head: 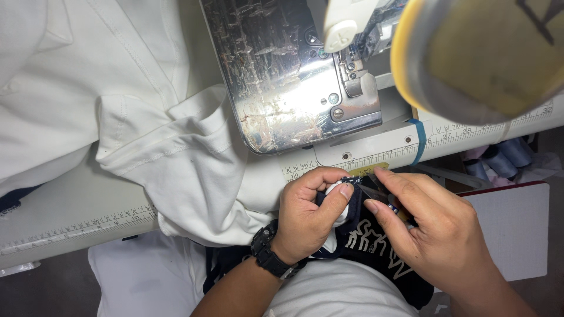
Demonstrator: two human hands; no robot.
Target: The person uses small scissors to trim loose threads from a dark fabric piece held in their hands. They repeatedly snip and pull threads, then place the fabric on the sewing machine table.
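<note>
Left hand (306, 216) pinches white fabric (342, 202); right hand (424, 232) grips small snips (382, 196) (blades blurred).

The blurred yellow-rimmed object (482, 53) is cut off at 1 o'clock, and the dark fabric (376, 246) is partly hidden by both hands.

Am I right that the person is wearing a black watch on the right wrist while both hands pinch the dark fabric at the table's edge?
Not quite: the black watch sits on the left wrist, not the right, as the head view shows. The rest holds: the left hand and the right hand both pinch the dark fabric at the edge of the table.
</note>
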